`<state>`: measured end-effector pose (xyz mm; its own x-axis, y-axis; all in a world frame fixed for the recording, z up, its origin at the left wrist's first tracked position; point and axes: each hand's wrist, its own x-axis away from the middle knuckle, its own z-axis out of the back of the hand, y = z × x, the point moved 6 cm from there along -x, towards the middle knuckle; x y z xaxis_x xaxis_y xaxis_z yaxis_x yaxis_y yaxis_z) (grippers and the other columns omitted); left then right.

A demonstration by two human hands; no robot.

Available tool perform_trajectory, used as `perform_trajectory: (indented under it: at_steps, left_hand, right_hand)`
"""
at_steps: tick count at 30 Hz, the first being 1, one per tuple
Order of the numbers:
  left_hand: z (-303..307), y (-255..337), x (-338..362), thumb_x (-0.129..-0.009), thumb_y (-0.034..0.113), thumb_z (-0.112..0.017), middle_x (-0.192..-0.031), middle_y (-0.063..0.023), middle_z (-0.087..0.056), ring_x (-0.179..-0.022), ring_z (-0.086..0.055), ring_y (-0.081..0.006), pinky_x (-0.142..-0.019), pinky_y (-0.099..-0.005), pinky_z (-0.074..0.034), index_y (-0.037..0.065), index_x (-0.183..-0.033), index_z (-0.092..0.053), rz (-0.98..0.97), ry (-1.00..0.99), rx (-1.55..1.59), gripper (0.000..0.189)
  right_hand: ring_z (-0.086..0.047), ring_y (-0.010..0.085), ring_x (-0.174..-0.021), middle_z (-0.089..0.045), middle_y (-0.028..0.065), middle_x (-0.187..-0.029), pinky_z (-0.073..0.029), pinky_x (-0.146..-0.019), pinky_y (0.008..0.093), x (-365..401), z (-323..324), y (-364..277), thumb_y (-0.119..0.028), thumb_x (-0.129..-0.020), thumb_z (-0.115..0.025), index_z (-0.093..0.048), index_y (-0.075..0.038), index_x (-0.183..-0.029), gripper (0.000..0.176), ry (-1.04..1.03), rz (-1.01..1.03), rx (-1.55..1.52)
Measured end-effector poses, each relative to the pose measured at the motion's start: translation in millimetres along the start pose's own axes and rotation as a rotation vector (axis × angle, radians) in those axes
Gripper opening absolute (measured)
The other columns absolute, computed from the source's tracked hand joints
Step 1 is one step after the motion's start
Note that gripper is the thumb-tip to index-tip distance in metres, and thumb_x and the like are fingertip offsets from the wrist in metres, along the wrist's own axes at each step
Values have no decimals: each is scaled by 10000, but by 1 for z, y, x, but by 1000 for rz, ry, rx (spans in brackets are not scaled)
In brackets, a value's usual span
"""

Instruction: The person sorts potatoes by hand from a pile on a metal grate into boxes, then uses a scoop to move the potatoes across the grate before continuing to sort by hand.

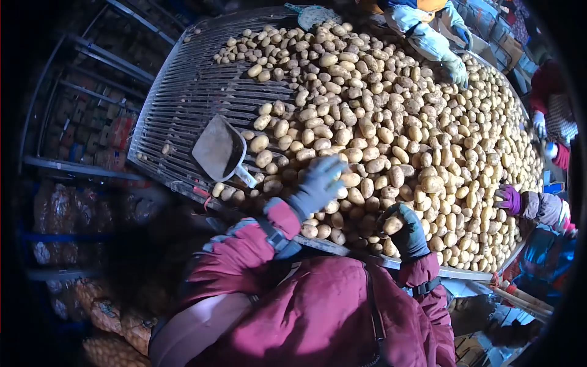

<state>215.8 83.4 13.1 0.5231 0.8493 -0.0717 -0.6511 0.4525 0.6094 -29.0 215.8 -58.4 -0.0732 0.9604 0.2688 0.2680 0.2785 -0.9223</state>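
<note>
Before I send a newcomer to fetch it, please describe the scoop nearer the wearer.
Find the big slatted table heaped with potatoes. At its near-left part, beside them, lies a scoop with its pale handle toward the potatoes. Its grey-brown colour sets it apart from the greenish scoop-like thing at the far edge.

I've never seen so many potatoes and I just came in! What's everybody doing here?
A person wearing gloves is at a slatted table covered mostly with potatoes. Their right hand holds one potato. Their left hand is blurred over the potatoes, so I can't tell whether it holds one. A scoop lies on the table nearby. Co-workers are here too: one gloved hand is at the potatoes across the table, and a purple-gloved hand is at them on the right.
</note>
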Motion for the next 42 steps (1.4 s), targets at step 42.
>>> perform_trajectory:
  at_steps: [42]
  left_hand:
    - [-107,76,-31,-951,330,-655,-941,-176,-680,-879,-651,-360,-765,-452,-517,109,-1292,-662,-60,-414,541,407]
  right_hand:
    - [-663,233,-896,-658,85,-1088,-581,-733,340,19,-16,-40,-268,-1006,-582,-564,-87,-1382,418,297,-135,-588]
